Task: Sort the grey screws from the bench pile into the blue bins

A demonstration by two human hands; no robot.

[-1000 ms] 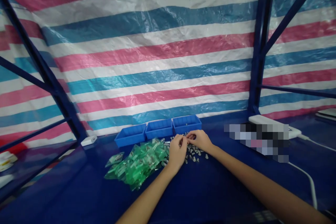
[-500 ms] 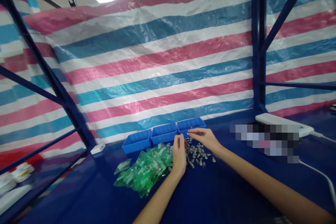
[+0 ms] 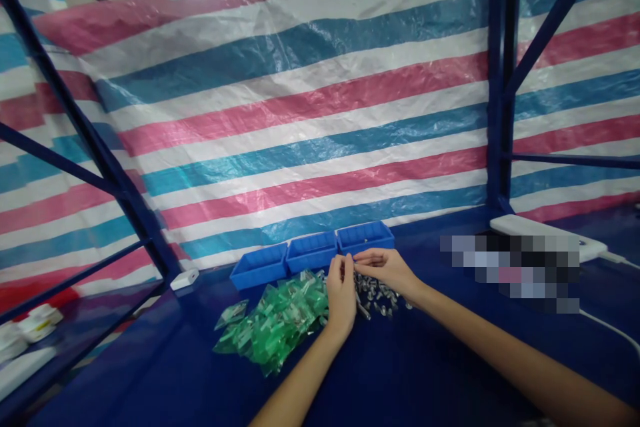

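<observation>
My left hand (image 3: 342,290) is closed, fingertips pinched together, between a heap of green plastic packets (image 3: 277,323) and a scatter of small metal parts (image 3: 383,295). What its fingers grip is too small to make out. Reaching in from the right, my right hand (image 3: 387,268) has its thumb and fingers pressed together at the left fingertips, over the metal parts; anything in it is hidden. Behind the hands stand three blue trays in a row: left (image 3: 260,267), middle (image 3: 312,251) and right (image 3: 366,236). A tiny light piece lies in the right one.
At the right a white device (image 3: 547,235) with a cable lies behind a blurred-out item. A small white box (image 3: 185,279) sits near the left post. White containers (image 3: 39,325) are at far left. Blue posts and a striped sheet (image 3: 310,113) stand behind the table.
My right hand has moved slightly left, so its fingertips now meet those of my left hand. The left hand stays nearly in place. The view has shifted a little.
</observation>
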